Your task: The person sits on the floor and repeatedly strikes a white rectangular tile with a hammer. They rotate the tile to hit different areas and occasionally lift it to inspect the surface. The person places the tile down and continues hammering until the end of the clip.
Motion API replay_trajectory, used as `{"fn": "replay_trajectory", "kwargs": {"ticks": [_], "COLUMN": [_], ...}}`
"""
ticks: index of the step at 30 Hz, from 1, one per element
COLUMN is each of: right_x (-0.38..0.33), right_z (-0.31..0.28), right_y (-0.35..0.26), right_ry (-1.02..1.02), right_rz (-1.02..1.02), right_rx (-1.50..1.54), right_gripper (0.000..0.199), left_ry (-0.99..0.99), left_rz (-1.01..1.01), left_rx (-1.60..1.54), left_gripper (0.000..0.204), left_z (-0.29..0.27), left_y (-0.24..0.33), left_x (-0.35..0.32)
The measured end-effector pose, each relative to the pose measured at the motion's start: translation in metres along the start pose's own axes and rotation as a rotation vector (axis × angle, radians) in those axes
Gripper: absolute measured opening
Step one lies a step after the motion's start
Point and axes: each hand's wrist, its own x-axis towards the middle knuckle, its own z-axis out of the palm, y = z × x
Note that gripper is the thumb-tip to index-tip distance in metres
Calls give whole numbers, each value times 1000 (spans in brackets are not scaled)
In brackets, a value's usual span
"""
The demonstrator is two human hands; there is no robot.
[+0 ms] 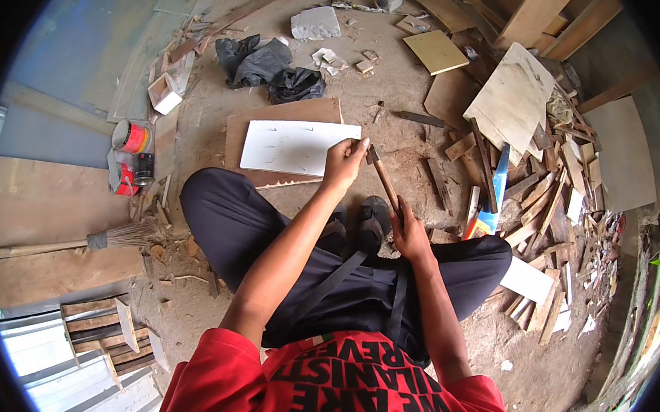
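Wooden-handled hammer (386,180) slants up from my right hand (409,235), which is closed around the lower part of its handle, so the dark head sits ahead of that hand and just beside the fingers of my left hand (348,162). My left hand is narrow, fingers curled and thumb drawn in, at the right end of a white board (285,144); I cannot tell whether it pinches anything small or touches the hammer's head. Several thin nails (272,147) show on the white board, which lies ahead and to the left of my right hand, on top of a larger brown board (237,140) on the floor (409,144). My dark shoes (374,215) are close below the hammer. Off to my right, a blue-bladed handsaw (499,180) leans near a heap of scrap wood (547,193), and black plastic bags (257,63) lie beyond the boards.
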Motion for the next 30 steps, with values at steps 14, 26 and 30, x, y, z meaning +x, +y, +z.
{"fn": "replay_trajectory", "kwargs": {"ticks": [14, 26, 30], "right_x": [10, 26, 40], "right_z": [11, 22, 22], "right_y": [37, 55, 29], "right_ry": [117, 132, 7], "right_rz": [262, 381, 572], "right_rx": [-68, -5, 224], "right_gripper": [38, 39, 43], "left_ry": [513, 66, 163], "left_rz": [334, 208, 160], "left_rx": [150, 699, 546], "left_gripper": [38, 39, 44], "left_z": [-65, -176, -146], "left_y": [34, 54, 55], "left_x": [110, 107, 48]}}
